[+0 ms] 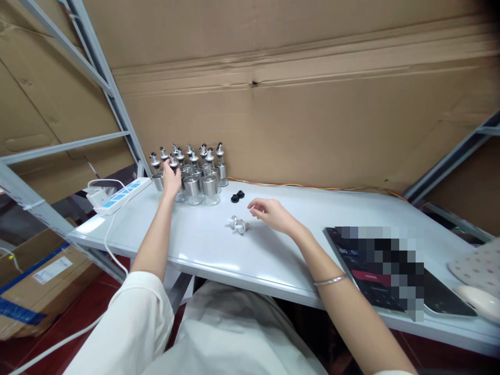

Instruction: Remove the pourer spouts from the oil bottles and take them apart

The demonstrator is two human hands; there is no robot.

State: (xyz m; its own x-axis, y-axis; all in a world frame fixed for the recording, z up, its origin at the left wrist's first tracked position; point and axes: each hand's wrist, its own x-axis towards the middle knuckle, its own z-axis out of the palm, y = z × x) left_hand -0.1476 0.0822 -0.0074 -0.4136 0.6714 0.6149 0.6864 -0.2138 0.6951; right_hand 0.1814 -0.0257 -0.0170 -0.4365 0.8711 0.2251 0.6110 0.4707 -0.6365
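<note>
My left hand (171, 180) is closed around the neck of an oil dispenser bottle at the front left of a cluster; the hand hides most of it, leaving its metal spout (173, 160) in view above the fingers. In the same cluster are several glass oil bottles (222, 167) with steel sleeves and dark-tipped pourers. Two glass bottles (211, 188) at the front have no spout on. My right hand (271, 213) hovers over the table, its fingers loosely curved and apart, holding nothing. Left of it lie silver spout pieces (239, 225). Small black caps (235, 198) sit behind those.
A white power strip (123, 197) with a plugged-in charger stands on the table's left end. Toward the right lie a tablet (371, 276), partly pixelated, and a pale mouse (478, 301). A cardboard wall (312, 120) rises behind, with thin wires along its foot.
</note>
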